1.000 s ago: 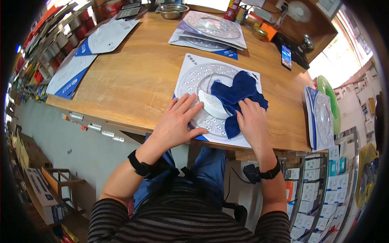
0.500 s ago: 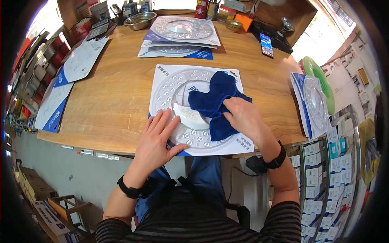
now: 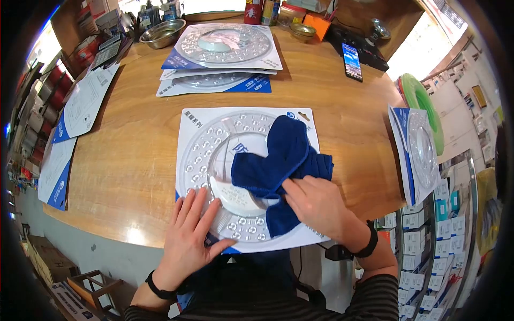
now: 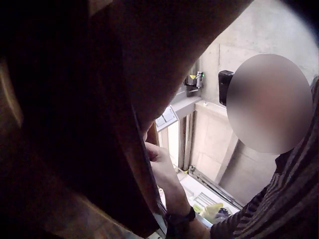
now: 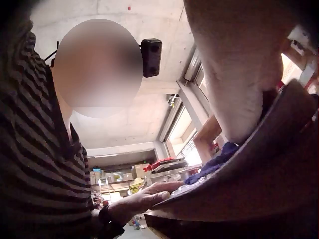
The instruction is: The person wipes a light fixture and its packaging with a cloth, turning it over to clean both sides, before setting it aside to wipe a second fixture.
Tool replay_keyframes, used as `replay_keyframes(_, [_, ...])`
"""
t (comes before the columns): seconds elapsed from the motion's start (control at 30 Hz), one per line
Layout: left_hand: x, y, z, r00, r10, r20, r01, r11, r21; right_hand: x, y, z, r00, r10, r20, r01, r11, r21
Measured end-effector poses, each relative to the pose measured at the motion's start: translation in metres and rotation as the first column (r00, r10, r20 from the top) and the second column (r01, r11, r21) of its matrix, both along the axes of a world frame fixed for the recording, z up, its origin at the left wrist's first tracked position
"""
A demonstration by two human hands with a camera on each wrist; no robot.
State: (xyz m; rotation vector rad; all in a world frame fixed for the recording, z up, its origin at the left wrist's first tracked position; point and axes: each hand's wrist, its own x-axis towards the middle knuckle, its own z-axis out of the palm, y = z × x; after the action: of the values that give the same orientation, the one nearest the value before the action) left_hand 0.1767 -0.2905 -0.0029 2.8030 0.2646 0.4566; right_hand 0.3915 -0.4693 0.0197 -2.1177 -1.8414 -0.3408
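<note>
A flat packaged ceiling-light panel (image 3: 194, 171), a clear studded ring on a white and blue card, lies at the table's front edge and overhangs it slightly. On its right half is a crumpled dark blue cloth (image 3: 286, 142). My right hand (image 3: 318, 206) grips the cloth with bent fingers near its lower middle. Spread fingers of my left hand (image 3: 188, 230) rest on the panel's lower left corner. A white curved piece (image 3: 233, 198) shows inside the ring between the hands. In the right wrist view, the blue cloth (image 5: 214, 167) appears below my right hand (image 5: 234, 84).
More packaged panels (image 3: 222, 45) are stacked at the back. White and blue cards (image 3: 85, 107) lie at the left edge, and another packaged panel (image 3: 417, 150) stands at the right edge. A phone (image 3: 351, 61), a metal bowl (image 3: 162, 35) and an orange box (image 3: 319, 30) sit further back.
The head view has shifted, so the front panel and both hands now show lower and nearer. My left hand stays on the panel's corner; my right hand keeps its grip on the cloth.
</note>
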Motion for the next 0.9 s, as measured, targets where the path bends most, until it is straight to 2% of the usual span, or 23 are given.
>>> replay_keyframes(0.1, [0.000, -0.001, 0.001, 0.999, 0.010, -0.034, -0.011, 1.000, -0.016, 0.012, 0.002, -0.001, 0.995, 0.061, -0.073, -0.059, 0.998, 0.031])
replay_keyframes(0.17, [0.001, 0.000, 0.002, 0.999, 0.007, -0.042, -0.008, 1.000, -0.025, 0.016, 0.006, -0.001, 0.972, 0.107, -0.211, -0.107, 0.994, 0.015])
replay_keyframes(0.27, [-0.001, 0.004, 0.002, 0.998, -0.002, -0.062, -0.001, 0.999, -0.044, 0.012, 0.006, -0.001, 0.942, 0.160, -0.295, -0.179, 0.983, -0.039])
replay_keyframes(0.33, [-0.001, 0.004, 0.001, 0.997, -0.005, -0.072, 0.001, 0.998, -0.057, 0.008, 0.003, -0.002, 0.919, 0.221, -0.325, -0.230, 0.973, 0.012])
replay_keyframes(0.43, [-0.002, 0.004, 0.000, 0.997, 0.013, -0.076, -0.017, 0.999, -0.047, 0.003, 0.000, 0.002, 0.935, 0.200, -0.292, -0.222, 0.974, -0.043])
replay_keyframes(0.6, [-0.002, 0.002, -0.002, 0.998, 0.025, -0.062, -0.027, 0.999, -0.036, -0.006, -0.007, -0.008, 0.989, 0.133, -0.064, -0.129, 0.990, 0.064])
replay_keyframes(0.63, [-0.002, 0.002, -0.002, 0.998, 0.026, -0.061, -0.028, 0.999, -0.030, -0.006, -0.009, -0.006, 0.991, 0.111, -0.072, -0.110, 0.994, 0.011])
replay_keyframes(0.73, [-0.001, 0.002, -0.001, 0.998, 0.019, -0.054, -0.021, 1.000, -0.022, -0.006, -0.006, -0.007, 0.997, 0.072, 0.015, -0.073, 0.997, 0.040])
replay_keyframes(0.8, [-0.001, 0.001, -0.001, 0.999, 0.022, -0.040, -0.023, 0.999, -0.028, -0.008, -0.009, -0.009, 0.999, 0.040, 0.012, -0.041, 0.999, 0.029])
replay_keyframes(0.87, [0.000, 0.000, 0.000, 0.999, 0.023, -0.029, -0.024, 0.999, -0.031, -0.010, -0.014, -0.011, 0.996, -0.087, 0.035, 0.084, 0.993, 0.087])
replay_keyframes(0.9, [0.001, 0.000, 0.000, 0.999, 0.026, -0.024, -0.027, 0.999, -0.037, -0.014, -0.017, -0.013, 0.993, -0.118, 0.017, 0.117, 0.992, 0.054])
